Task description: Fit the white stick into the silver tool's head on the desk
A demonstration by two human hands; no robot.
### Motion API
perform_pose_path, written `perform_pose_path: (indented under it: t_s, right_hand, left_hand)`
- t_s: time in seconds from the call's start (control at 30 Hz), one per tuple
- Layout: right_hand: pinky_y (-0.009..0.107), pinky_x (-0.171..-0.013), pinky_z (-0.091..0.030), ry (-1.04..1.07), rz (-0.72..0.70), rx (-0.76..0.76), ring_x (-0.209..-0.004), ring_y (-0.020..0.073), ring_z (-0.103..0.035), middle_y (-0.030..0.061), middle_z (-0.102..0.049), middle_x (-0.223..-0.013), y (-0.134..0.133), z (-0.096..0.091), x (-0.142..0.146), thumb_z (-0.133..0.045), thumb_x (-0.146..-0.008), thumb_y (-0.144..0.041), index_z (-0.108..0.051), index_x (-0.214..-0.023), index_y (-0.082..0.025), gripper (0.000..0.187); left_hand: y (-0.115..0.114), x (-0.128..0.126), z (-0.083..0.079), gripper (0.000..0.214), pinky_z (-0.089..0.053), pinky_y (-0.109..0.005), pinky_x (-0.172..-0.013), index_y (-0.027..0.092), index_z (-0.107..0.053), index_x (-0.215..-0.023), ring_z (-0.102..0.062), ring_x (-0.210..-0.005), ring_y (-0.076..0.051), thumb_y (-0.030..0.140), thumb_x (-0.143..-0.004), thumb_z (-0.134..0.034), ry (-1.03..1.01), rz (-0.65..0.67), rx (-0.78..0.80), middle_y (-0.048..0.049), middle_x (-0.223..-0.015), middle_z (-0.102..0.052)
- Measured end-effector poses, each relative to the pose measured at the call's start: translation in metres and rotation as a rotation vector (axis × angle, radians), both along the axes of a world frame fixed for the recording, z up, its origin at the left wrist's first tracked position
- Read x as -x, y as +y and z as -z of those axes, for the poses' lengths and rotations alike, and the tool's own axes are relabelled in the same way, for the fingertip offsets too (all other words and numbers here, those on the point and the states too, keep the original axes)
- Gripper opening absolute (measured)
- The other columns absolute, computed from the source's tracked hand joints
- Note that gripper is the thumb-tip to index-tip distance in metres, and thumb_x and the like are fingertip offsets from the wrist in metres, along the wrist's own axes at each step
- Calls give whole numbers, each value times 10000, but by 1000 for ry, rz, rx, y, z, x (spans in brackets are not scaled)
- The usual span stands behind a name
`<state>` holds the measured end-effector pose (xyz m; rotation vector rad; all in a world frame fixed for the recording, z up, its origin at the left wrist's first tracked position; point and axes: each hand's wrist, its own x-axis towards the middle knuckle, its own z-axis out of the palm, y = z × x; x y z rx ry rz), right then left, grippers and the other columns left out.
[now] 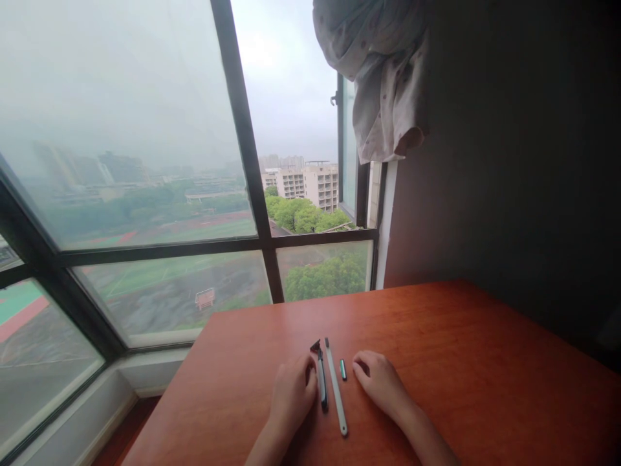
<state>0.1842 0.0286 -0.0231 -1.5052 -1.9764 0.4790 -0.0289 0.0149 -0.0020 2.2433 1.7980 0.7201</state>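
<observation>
A razor (321,382) with a dark head and a grey-and-black handle lies on the reddish-brown table (252,362). Just right of it is a long pale toothbrush (336,391) with dark bristles, its head pointing away from me. Further right sits a short dark piece with a teal stripe (343,369), too small to name. My left hand (294,388) rests with curled fingers close beside the razor, holding nothing that I can see. On the other side, my right hand (378,378) lies loosely curled near the small piece, apart from it, and nothing shows in its fingers.
Dark-framed windows (264,243) run along the table's far and left sides, one pane open. A bunched light curtain (388,97) hangs above the back of the table. A dark wall (475,162) stands at the right. The table's left edge drops toward a low sill.
</observation>
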Motion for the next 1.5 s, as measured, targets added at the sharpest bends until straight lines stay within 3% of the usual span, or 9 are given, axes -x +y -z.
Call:
perform_pose_path:
  t_s: [0.37, 0.6, 0.8, 1.0, 1.23, 1.5]
  right_hand:
    - [241, -681, -385, 2, -8, -9, -737, 175, -604, 39, -670, -767, -1, -2, 0, -453, -834, -196, -635, -737, -190, 207]
    - [242, -680, -388, -8, -1, 7, -743, 175, -609, 41, -675, -778, -2, -4, -1, -453, -834, -198, -644, -751, -192, 208]
    - [242, -690, -392, -19, -3, 4, -750, 178, -612, 45, -680, -782, -1, -4, -1, -450, -838, -197, -648, -760, -190, 212]
    - [237, -705, -397, -21, -8, 2, -767, 179, -613, 49, -682, -798, -2, -4, 0, -453, -835, -190, -651, -769, -186, 209]
    - [234, -711, -398, -24, -4, 13, -773, 176, -611, 50, -681, -804, -3, -6, -1, -452, -840, -195, -649, -768, -185, 210]
    - [233, -728, -408, -34, -15, 22, -784, 175, -613, 56, -682, -821, -3, -8, -1, -455, -844, -197, -661, -794, -181, 212]
  left_hand:
    - [0, 1, -1, 184, -356, -273, -700, 198, -602, -809, -580, -776, -191, 162, -849, -426, -2, -4, 7, -39, -825, -663]
    - [-2, -5, -5, 196, -352, -274, -689, 197, -598, -859, -594, -782, -194, 264, -890, -416, 21, -60, 44, -47, -842, -668]
    - [-2, -17, -12, 234, -352, -297, -667, 179, -597, -866, -603, -797, -227, 354, -871, -442, 175, -134, 85, -82, -867, -671]
    - [-4, -23, -21, 319, -384, -302, -702, 177, -599, -1030, -611, -891, -244, 397, -864, -439, 226, -125, 144, -102, -988, -667]
    - [-6, -28, -28, 360, -400, -304, -700, 169, -610, -1016, -621, -886, -246, 418, -897, -378, 256, -154, 206, -113, -968, -672]
    - [-1, -22, -21, 287, -388, -284, -670, 177, -607, -954, -628, -863, -236, 359, -893, -393, 211, -158, 205, -108, -941, -679]
